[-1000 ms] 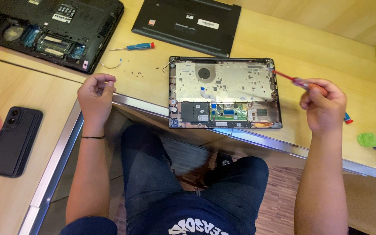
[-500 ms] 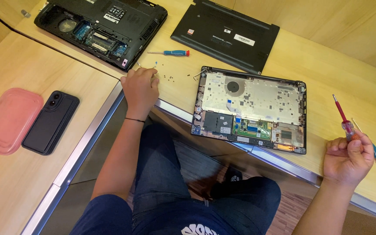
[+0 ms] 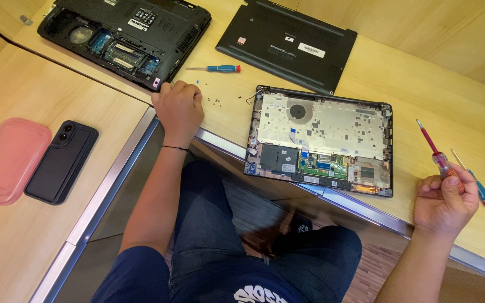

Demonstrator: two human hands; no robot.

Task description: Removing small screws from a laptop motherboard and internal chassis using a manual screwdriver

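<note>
The right hand was closed around the handle of a red screwdriver, pinching it between thumb and fingers at the near right edge of the wooden desk. The tool's long axis ran from the grip up and to the far left, its tip aimed toward the opened laptop, which lay to the left of that hand with its circuit boards and fan exposed. The right hand was the nearer of the 2 to the laptop's right side. The left hand rested as a loose fist on the desk edge, left of the laptop; whether it held anything could not be told. Small dark screws lay scattered just beside it, and a blue screwdriver sat farther off. A second blue-handled screwdriver lay just right of the right hand. Compared with 0.5 s before, the view had shifted slightly, while both hands kept almost the same places and the red screwdriver stayed upright in the grip.
</note>
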